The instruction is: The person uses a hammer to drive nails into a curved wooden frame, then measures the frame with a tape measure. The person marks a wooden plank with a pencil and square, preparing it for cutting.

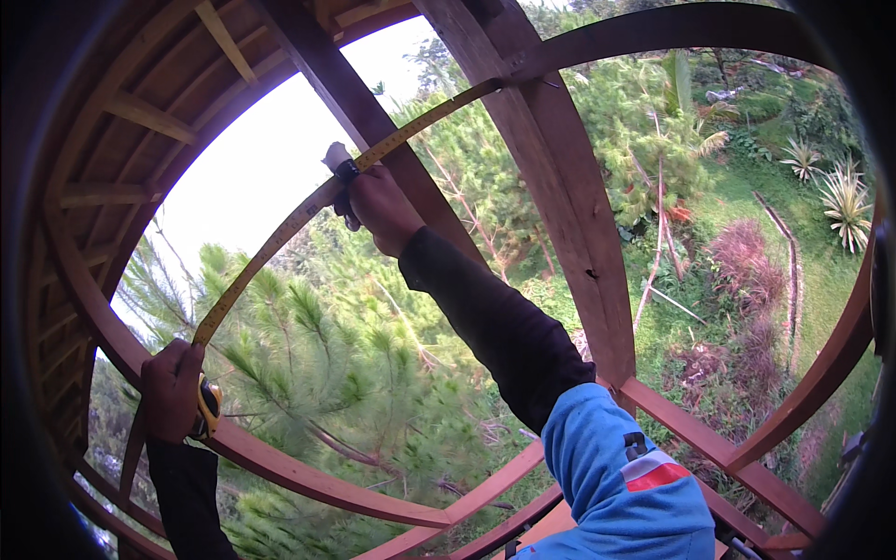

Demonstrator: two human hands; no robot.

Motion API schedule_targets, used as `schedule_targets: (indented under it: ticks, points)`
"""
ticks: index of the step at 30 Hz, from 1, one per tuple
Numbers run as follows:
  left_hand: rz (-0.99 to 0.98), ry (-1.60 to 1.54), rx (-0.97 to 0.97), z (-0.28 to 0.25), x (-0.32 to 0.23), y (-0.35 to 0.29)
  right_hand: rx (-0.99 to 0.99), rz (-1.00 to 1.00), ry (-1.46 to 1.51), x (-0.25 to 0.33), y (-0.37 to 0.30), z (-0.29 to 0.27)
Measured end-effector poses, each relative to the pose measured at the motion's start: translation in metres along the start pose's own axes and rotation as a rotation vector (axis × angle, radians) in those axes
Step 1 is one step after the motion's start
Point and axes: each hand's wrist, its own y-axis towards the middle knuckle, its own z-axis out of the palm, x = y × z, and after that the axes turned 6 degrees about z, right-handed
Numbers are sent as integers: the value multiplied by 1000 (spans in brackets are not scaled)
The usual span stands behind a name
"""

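Note:
A yellow tape measure blade point(271, 250) runs in a curve from lower left to upper right across the dark timber frame. My left hand point(171, 387) is closed around the tape measure's black and yellow case point(207, 408), beside a curved red-brown rail point(112, 341). The blade's far end meets a wide wooden post point(560, 187) near its top. My right hand point(385, 210) is raised to the blade where it crosses a narrower post point(369, 117). Its fingers are closed on a small dark thing with a pale end point(337, 157), whose kind is unclear.
Slatted wooden roofing point(140, 103) curves overhead on the left. Red-brown lower rails point(495, 481) meet below my arms, and a curved brace point(812, 383) rises at right. Beyond the frame, pine branches point(308, 345) and a grassy slope point(737, 205) with shrubs lie below.

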Motion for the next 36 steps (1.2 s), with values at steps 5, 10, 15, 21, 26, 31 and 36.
schedule_targets:
  ticks: [5,10,15,21,26,31,36]
  points:
    - [38,-21,9,5,-13,11,-39,35,-18,0,0,1]
    - [78,-41,50,15,-27,28,-46,53,-57,7,-3,-2]
    - [112,-25,76,25,-38,47,-33,63,-111,3,-9,-7]
    - [78,-60,63,43,-35,58,17,81,-130,-10,-49,-33]
    - [134,-54,75,48,-44,64,28,201,-96,-12,-89,-49]
    - [171,-78,80,58,-54,80,18,216,-151,-11,-101,-66]
    - [189,-109,93,65,-73,91,70,177,-251,-11,-101,-74]
